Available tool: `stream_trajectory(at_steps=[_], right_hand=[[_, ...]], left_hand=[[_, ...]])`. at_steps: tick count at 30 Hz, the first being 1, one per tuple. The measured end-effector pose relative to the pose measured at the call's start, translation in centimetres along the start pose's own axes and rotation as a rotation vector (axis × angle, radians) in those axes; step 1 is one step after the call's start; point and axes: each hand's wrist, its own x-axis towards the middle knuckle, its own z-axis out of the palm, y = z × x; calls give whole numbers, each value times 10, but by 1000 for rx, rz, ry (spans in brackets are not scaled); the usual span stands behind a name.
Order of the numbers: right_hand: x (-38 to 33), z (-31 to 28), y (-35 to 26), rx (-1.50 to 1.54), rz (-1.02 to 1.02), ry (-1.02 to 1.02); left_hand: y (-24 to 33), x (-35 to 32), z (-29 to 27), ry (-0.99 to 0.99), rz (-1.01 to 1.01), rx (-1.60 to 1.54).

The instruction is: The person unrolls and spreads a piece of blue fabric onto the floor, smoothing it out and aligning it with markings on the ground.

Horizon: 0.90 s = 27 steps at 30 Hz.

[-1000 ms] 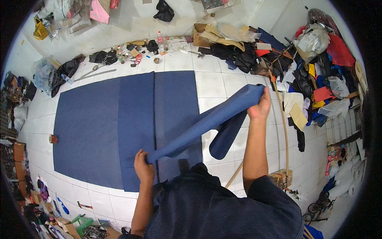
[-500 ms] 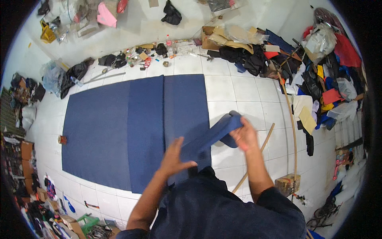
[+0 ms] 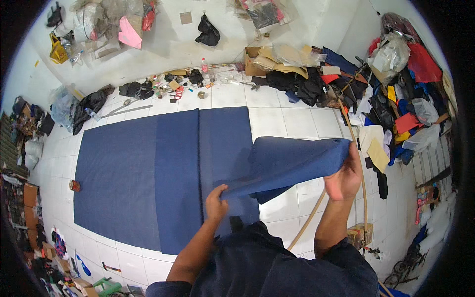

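A piece of navy blue fabric (image 3: 302,158) is stretched between my hands above the floor, its far edge hanging in a fold. My left hand (image 3: 216,204) pinches its left end with thumb and fingers. At the other end, my right hand (image 3: 345,175) grips the fabric, with some fingers hidden behind it. Beneath and to the left lies a large spread of the same blue cloth (image 3: 116,183), with a folded strip (image 3: 177,173) running across it. A small dark patch (image 3: 236,223) rests on the cloth close to my body.
A small tin (image 3: 74,185) sits at the cloth's left edge. Along the far wall are red-handled scissors (image 3: 178,93), a metal ruler (image 3: 131,110) and a bottle (image 3: 204,65). Heaped fabric scraps (image 3: 381,109) fill the right side. Wooden sticks (image 3: 308,222) lie near a taped box (image 3: 355,234).
My right hand has moved right and a little nearer, drawing the bunched fabric out long and wide. My left hand, spread before, has closed on its left end.
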Motion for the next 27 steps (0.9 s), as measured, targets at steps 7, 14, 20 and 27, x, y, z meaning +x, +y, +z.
stream_trajectory(at_steps=[7,14,20,27], right_hand=[[32,-128,-55,-58,-20,187],[3,-163,1,-1600,187,378],[-43,-21,138,-1634,74,-850],[-42,-32,93,-1590,83,-635]], left_hand=[[-9,13,-90,207,-92,174],[143,52,-161,47,244,496],[200,43,-100,-375,269,340],[144,6,-161,-351,141,441]])
